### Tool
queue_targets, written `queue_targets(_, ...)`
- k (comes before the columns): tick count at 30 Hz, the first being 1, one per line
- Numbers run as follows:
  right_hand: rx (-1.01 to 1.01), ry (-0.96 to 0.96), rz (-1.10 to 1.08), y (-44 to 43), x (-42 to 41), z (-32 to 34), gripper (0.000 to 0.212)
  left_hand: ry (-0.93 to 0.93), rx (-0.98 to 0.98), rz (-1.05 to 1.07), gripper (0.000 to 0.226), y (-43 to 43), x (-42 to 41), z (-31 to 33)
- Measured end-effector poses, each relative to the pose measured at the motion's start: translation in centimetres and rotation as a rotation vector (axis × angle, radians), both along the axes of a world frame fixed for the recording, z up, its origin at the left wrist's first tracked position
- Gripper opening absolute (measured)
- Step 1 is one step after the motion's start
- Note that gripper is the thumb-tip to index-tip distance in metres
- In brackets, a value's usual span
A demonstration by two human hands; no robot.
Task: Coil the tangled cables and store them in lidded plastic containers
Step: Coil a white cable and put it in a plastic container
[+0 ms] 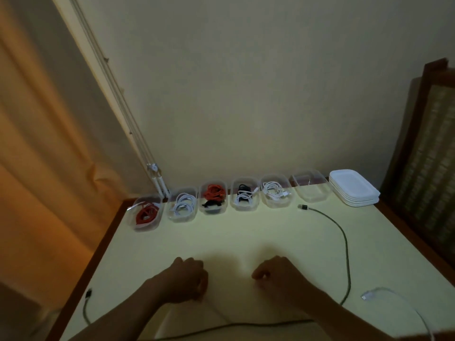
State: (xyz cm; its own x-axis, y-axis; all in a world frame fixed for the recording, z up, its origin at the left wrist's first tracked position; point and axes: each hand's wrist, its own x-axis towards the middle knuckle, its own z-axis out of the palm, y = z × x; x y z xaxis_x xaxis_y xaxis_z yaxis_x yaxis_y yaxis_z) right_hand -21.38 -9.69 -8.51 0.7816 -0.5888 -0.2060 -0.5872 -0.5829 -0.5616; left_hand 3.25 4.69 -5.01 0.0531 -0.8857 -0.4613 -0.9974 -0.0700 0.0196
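My left hand (188,279) and my right hand (275,274) rest as curled fists on the pale table (246,237), a short gap between them. Nothing shows inside the right fist. A faint pale line runs from under the left fist toward me; the dim light hides whether it is held. A dark braided cable (346,252) lies loose from its plug near the containers, curves past my right forearm and crosses the near edge to a plug at the left edge. A white cable (394,295) lies at the near right. An empty clear container (310,185) stands at the back.
Several clear open containers line the back edge, holding a red coil (147,214), white coils (183,205), orange and black cables (213,196), and more white ones (274,191). A stack of white lids (354,188) sits at the back right. A curtain hangs left, a wooden chair stands right.
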Motion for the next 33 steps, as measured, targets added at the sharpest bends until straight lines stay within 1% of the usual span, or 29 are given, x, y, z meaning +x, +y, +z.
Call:
queue_targets(3,0.063,-0.007,-0.027,2.7,0.2,0.2,0.047,-0.014,-0.091,-0.003,0.017,2.3,-0.1,-0.7)
queue_targets(5,0.113,-0.063,-0.065,4.1,0.4,0.0,0.057,0.019,-0.172,0.002,0.015,3.3,-0.8,-0.6)
queue_targets(6,0.128,-0.089,-0.077,4.7,0.4,0.0,0.055,0.071,-0.239,0.027,0.014,3.4,-1.2,-0.4)
queue_targets(9,0.107,-0.194,-0.095,6.2,0.9,1.2,0.020,0.286,-0.445,0.209,0.013,3.1,-2.2,1.4)
queue_targets(10,0.084,-0.252,-0.100,6.3,1.0,2.0,0.014,0.331,-0.527,0.260,0.011,2.7,-2.4,2.5)
queue_targets(12,0.079,-0.340,-0.152,6.0,1.3,4.1,0.020,0.364,-0.698,0.309,0.007,1.7,-2.4,5.4)
queue_targets(15,0.143,-0.483,-0.177,5.1,2.1,8.8,0.019,0.396,-0.936,0.307,0.004,0.6,-1.8,10.8)
queue_targets(18,0.287,-0.617,-0.121,4.4,2.9,14.3,0.033,0.392,-1.128,0.304,0.003,-0.3,-1.4,16.7)
queue_targets(19,0.378,-0.683,-0.112,4.1,3.2,16.1,0.037,0.375,-1.201,0.298,0.005,-0.5,-1.2,18.7)
queue_targets(20,0.455,-0.757,-0.109,3.8,3.6,17.7,0.038,0.356,-1.262,0.292,0.006,-0.6,-1.0,20.5)
queue_targets(21,0.479,-0.829,-0.114,3.5,3.9,19.3,0.036,0.337,-1.289,0.294,0.007,-0.6,-0.7,22.3)
queue_targets(23,0.351,-0.906,-0.139,2.5,4.3,22.2,0.026,0.291,-1.281,0.291,0.009,-0.2,0.1,25.2)
queue_targets(25,0.123,-0.914,-0.210,1.3,4.2,25.2,0.024,0.290,-1.214,0.318,0.017,0.5,1.0,27.2)
queue_targets(27,-0.126,-0.940,-0.342,0.0,3.6,28.4,0.025,0.344,-1.097,0.343,0.023,1.7,1.8,28.1)
queue_targets(28,-0.200,-0.968,-0.427,-0.6,3.1,29.8,0.025,0.376,-1.046,0.343,0.025,2.4,2.0,28.3)
queue_targets(30,-0.259,-1.020,-0.554,-1.5,1.8,31.6,0.023,0.456,-0.991,0.353,0.028,4.3,2.0,28.5)
queue_targets(31,-0.290,-0.979,-0.570,-1.7,1.2,32.2,0.022,0.518,-0.977,0.366,0.030,5.3,1.8,28.7)
queue_targets(33,-0.373,-0.739,-0.485,-1.3,0.3,32.9,0.020,0.640,-0.981,0.392,0.031,6.8,0.9,29.0)
